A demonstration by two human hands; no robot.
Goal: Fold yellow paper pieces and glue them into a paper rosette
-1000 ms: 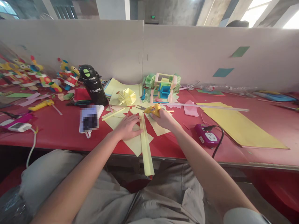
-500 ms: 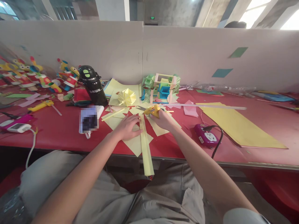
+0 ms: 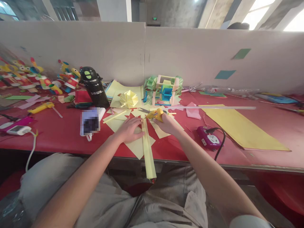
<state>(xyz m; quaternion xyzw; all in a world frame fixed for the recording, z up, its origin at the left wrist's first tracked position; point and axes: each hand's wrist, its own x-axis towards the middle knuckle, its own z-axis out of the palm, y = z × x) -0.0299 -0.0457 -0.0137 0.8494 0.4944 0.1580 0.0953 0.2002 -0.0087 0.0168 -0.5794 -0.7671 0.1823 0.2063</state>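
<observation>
My right hand (image 3: 165,123) is wrapped round a yellow hot glue gun (image 3: 155,114), its nozzle pointing left at the far end of a long folded strip of pale yellow paper (image 3: 148,152). A clear glue stick (image 3: 213,108) runs out to the right behind the gun. My left hand (image 3: 130,129) lies flat with fingers stretched, its fingertips and thumb against the strip's left edge. Loose pale yellow sheets (image 3: 135,148) lie under the strip, whose near end juts past the table edge. Scissors (image 3: 144,110) show partly behind the gun's tip.
Behind stand a folded yellow paper rosette (image 3: 129,99), a paper-and-stick model (image 3: 167,90) and a black bottle (image 3: 95,88). A purple power socket (image 3: 210,138) with a cable and a large yellow sheet (image 3: 244,126) are at right. A second glue gun (image 3: 41,108) lies left.
The glue gun has shifted very slightly right and down, and its glue stick reaches farther right. My left hand and the paper strip stay in place.
</observation>
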